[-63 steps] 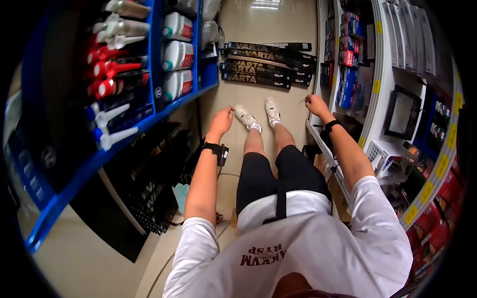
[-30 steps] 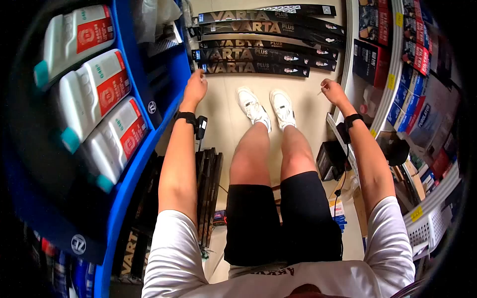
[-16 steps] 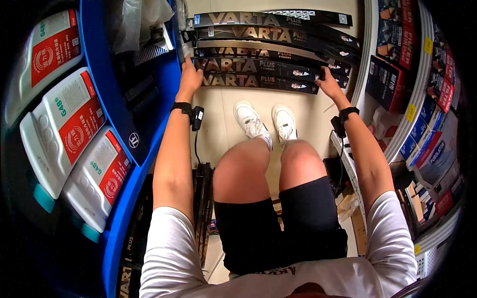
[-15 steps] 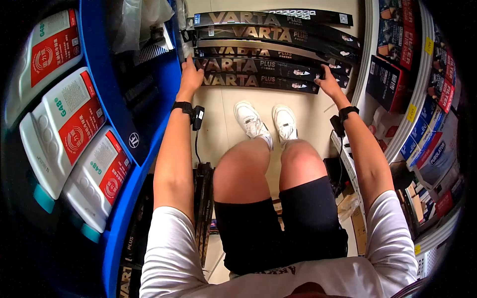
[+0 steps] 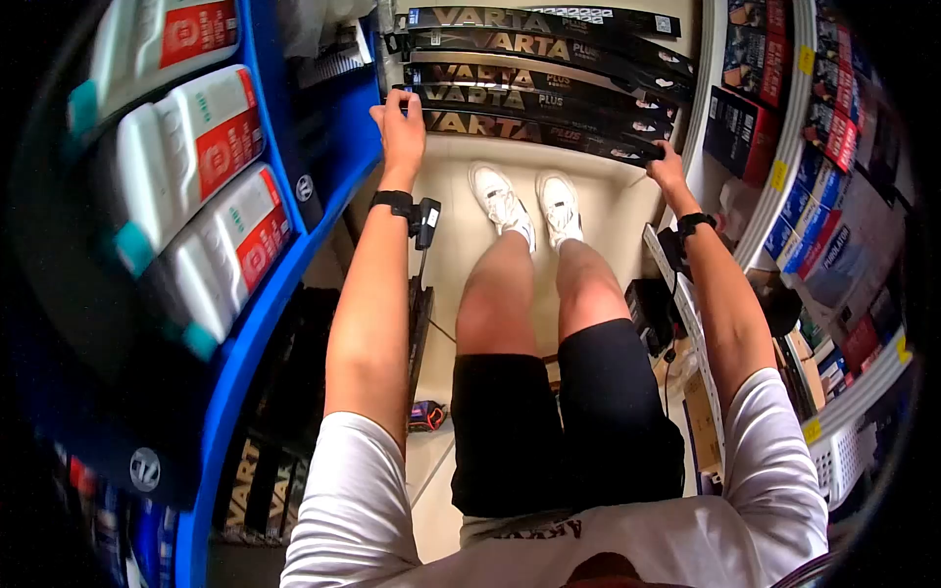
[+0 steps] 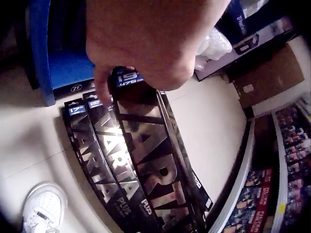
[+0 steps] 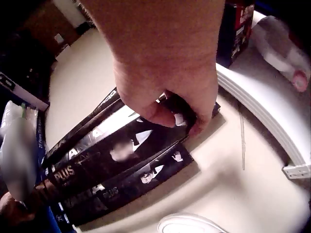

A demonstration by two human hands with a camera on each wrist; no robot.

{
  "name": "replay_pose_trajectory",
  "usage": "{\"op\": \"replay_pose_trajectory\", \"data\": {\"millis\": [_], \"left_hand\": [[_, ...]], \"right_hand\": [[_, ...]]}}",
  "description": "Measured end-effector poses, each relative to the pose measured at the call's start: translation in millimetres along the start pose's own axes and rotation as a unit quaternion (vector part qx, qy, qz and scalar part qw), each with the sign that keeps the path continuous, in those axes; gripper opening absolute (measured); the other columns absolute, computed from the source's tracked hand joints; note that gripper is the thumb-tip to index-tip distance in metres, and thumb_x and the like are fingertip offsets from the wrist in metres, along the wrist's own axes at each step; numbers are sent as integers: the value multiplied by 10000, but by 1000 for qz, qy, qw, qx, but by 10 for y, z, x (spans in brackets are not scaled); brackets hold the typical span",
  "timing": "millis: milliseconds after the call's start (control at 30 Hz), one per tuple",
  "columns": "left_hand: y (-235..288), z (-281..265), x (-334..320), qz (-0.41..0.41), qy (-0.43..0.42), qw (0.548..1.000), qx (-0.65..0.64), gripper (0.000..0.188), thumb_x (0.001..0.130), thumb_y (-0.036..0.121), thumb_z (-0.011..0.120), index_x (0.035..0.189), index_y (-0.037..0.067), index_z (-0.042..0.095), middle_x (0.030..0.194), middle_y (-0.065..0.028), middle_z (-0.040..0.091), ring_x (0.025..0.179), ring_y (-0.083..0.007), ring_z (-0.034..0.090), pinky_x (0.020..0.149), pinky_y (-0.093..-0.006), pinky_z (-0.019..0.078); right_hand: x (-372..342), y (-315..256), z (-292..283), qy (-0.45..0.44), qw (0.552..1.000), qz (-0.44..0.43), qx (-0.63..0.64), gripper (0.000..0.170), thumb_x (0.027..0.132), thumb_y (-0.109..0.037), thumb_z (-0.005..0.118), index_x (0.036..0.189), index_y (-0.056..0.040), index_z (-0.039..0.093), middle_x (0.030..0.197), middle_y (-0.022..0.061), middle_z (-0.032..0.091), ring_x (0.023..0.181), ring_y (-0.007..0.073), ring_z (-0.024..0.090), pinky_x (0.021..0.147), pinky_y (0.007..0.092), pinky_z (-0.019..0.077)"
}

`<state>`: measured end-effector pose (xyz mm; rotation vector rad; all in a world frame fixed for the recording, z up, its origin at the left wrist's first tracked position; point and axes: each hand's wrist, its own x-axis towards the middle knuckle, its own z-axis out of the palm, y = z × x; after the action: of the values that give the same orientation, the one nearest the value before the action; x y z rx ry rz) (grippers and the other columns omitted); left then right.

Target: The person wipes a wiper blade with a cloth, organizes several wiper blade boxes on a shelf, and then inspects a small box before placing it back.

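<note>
Several long black VARTA boxes lie side by side on the floor beyond the shoes. My left hand grips the left end of one box, fingers curled over its labelled tip in the left wrist view. My right hand pinches that box's other end; in the right wrist view, the thumb and fingers of the right hand close round its dark tip. This box looks raised above its neighbours. Part of each end is hidden by the fingers.
Blue shelving with white bottles stands on the left. Shelves with boxed goods line the right. White shoes stand between, and more black boxes are at lower left.
Both hands have come forward from short of the boxes to their ends. Over the last half second the right hand has shifted right to a box tip, and the head view has moved.
</note>
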<state>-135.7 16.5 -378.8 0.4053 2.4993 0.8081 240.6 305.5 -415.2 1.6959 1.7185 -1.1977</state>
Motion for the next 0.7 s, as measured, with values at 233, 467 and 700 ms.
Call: {"op": "replay_pose_trajectory", "data": {"millis": [233, 467, 700], "left_hand": [[1079, -771, -567, 4, 103, 995, -7, 191, 907, 226, 634, 1022, 78, 598, 938, -211, 525, 971, -342, 454, 895, -389, 393], [2102, -1835, -1109, 68, 131, 988, -48, 152, 912, 172, 635, 1032, 79, 623, 1045, -157, 482, 1021, -299, 465, 922, -375, 402], [2882, -2562, -1918, 145, 141, 978, -44, 124, 854, 100, 690, 967, 73, 647, 1013, -136, 422, 952, -284, 487, 848, -363, 441]], "right_hand": [[-835, -367, -463, -39, 990, -40, -133, 550, 669, -141, 698, 1176, 23, 562, 1077, 314, 625, 1067, 452, 585, 936, 440, 475], [-1425, -796, -842, -138, 969, -89, -187, 808, 678, -139, 742, 1388, 29, 396, 1198, 307, 600, 1122, 383, 600, 937, 392, 489], [-2267, -1482, -965, -226, 893, -263, -287, 928, 730, -233, 768, 1484, -73, 250, 1347, 315, 468, 1244, 445, 477, 1059, 434, 402]]}}
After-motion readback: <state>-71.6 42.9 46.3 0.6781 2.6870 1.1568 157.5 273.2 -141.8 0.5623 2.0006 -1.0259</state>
